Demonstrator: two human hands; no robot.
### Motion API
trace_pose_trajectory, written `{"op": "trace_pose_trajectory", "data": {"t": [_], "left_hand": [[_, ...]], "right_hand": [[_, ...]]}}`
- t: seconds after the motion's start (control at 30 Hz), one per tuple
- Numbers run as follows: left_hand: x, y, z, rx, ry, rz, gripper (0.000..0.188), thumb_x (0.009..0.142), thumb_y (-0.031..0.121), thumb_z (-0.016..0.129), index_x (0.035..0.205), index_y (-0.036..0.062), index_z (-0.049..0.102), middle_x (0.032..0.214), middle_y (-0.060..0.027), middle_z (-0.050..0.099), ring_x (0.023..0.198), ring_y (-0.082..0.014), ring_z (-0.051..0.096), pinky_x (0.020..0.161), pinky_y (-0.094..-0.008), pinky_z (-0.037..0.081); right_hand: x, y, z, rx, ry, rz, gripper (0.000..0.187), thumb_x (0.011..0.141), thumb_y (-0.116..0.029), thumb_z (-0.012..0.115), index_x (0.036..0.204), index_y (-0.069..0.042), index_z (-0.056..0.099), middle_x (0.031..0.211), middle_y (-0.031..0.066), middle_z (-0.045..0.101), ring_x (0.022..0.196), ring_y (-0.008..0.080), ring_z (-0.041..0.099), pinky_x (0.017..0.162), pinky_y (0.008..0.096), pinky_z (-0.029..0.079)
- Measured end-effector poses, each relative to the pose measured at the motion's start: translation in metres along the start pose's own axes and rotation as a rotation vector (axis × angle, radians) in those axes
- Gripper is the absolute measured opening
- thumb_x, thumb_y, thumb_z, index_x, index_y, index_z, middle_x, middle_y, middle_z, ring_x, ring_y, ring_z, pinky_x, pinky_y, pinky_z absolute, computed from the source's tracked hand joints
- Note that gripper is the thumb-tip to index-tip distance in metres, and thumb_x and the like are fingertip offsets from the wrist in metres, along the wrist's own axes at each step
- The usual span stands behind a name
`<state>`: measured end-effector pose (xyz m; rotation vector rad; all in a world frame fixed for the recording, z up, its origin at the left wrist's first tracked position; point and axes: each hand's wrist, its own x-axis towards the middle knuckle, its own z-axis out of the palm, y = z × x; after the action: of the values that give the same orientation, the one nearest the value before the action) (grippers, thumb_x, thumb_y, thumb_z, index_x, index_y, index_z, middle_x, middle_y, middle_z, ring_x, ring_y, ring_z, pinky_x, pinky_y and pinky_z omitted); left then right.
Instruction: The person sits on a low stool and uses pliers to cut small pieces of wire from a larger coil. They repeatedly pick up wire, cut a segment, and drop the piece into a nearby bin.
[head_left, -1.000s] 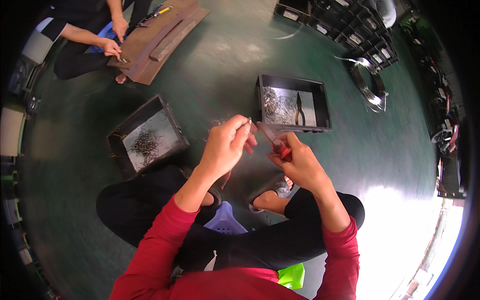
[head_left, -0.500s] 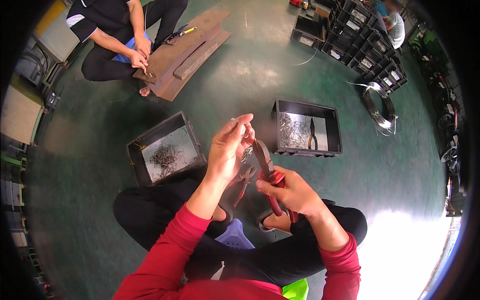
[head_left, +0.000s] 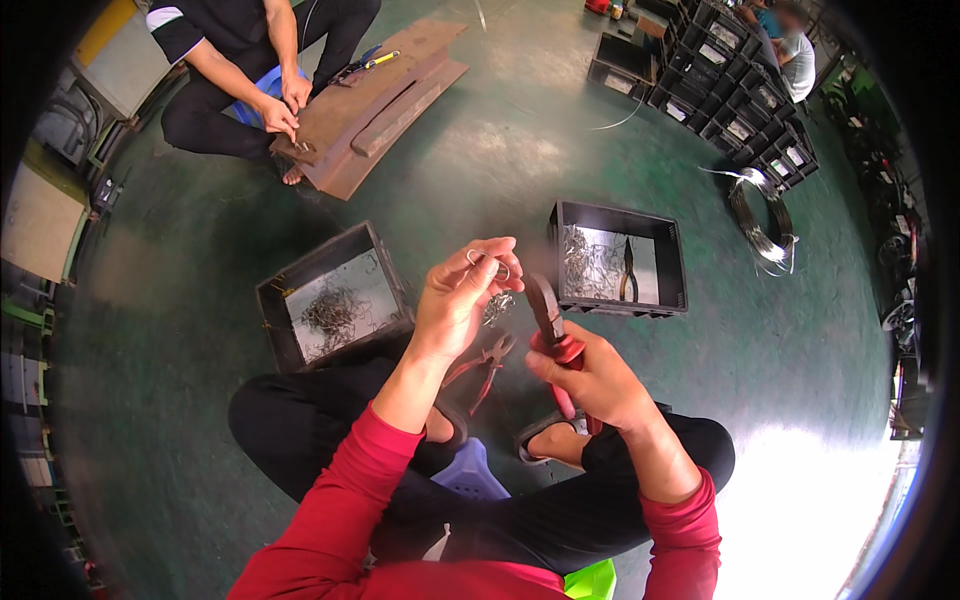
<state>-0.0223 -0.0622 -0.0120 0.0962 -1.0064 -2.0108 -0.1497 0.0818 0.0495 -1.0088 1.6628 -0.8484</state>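
Between its thumb and fingers, my left hand [head_left: 456, 300] pinches a small bent wire piece [head_left: 487, 264], curved like a hook. My right hand [head_left: 592, 378] is wrapped round the red handles of a pair of pliers [head_left: 552, 325]. The dark jaws point up and stand a little to the right of my left fingertips, apart from the wire. Below my hands, a second pair of red-handled pliers [head_left: 490, 368] lies on the floor. Beside it is a small heap of bent wire pieces [head_left: 497, 308], partly hidden by my left hand.
A black crate [head_left: 383, 262] with tangled wire pieces stands at left. Another crate [head_left: 617, 306] at right holds wire pieces and dark pliers [head_left: 628, 272]. A wire coil [head_left: 742, 215] lies near stacked crates [head_left: 735, 95]. A co-worker [head_left: 235, 75] sits by a rusty metal beam [head_left: 385, 105].
The pliers in my right hand have moved right, away from my left fingertips. The wire piece in my left hand has turned and shows more of its curve.
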Motion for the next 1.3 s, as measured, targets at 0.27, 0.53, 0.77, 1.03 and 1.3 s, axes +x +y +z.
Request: {"op": "trace_pose_trajectory", "data": {"t": [0.27, 0.53, 0.77, 1.03, 1.3], "left_hand": [[-0.001, -0.009, -0.011, 0.007, 0.05, -0.126, 0.027, 0.096, 0.017, 0.058, 0.118, 0.0031, 0.064, 0.104, -0.004, 0.063, 0.092, -0.0148, 0.06, 0.079, -0.0316, 0.051], [-0.003, -0.056, -0.054, 0.196, 0.32, -0.489, 0.03, 0.093, 0.017, 0.061, 0.119, 0.0013, 0.063, 0.098, -0.0043, 0.064, 0.082, -0.013, 0.062, 0.073, -0.0268, 0.05], [0.03, -0.124, -0.048, 0.644, 0.183, -0.628, 0.026, 0.09, 0.015, 0.065, 0.112, -0.0006, 0.066, 0.089, -0.0055, 0.067, 0.072, -0.0121, 0.064, 0.062, -0.0249, 0.051], [0.137, -0.19, -0.071, 1.174, -0.173, -0.32, 0.043, 0.088, 0.015, 0.067, 0.127, 0.0, 0.056, 0.104, -0.0126, 0.069, 0.089, -0.0176, 0.069, 0.071, -0.0294, 0.056], [0.059, -0.2, -0.236, 1.698, 0.011, -0.658, 0.022, 0.083, 0.019, 0.069, 0.102, 0.0079, 0.071, 0.097, -0.0109, 0.072, 0.089, -0.0238, 0.07, 0.08, -0.0354, 0.053]], "right_hand": [[-0.005, 0.001, -0.018, 0.125, 0.045, 0.073, 0.029, 0.09, -0.026, 0.067, 0.103, -0.002, 0.059, 0.074, 0.0013, 0.058, 0.066, 0.0078, 0.051, 0.061, 0.0271, 0.043], [-0.022, 0.012, -0.059, 0.191, 0.238, 0.039, 0.029, 0.092, -0.027, 0.066, 0.104, -0.001, 0.058, 0.084, 0.0034, 0.061, 0.08, 0.0109, 0.054, 0.078, 0.0274, 0.043], [-0.035, 0.03, -0.081, 0.181, 0.429, -0.013, 0.033, 0.088, -0.031, 0.07, 0.1, -0.002, 0.06, 0.075, -0.0003, 0.057, 0.073, 0.0069, 0.05, 0.068, 0.0241, 0.042], [-0.046, 0.031, -0.098, 0.224, 0.525, 0.035, 0.028, 0.088, -0.027, 0.07, 0.099, -0.003, 0.06, 0.072, -0.0027, 0.054, 0.063, 0.0048, 0.046, 0.057, 0.0225, 0.038], [-0.038, 0.035, -0.104, 0.204, 0.567, 0.259, 0.02, 0.084, -0.013, 0.072, 0.095, -0.004, 0.059, 0.072, -0.0025, 0.052, 0.063, 0.0053, 0.046, 0.059, 0.0224, 0.038]]}}
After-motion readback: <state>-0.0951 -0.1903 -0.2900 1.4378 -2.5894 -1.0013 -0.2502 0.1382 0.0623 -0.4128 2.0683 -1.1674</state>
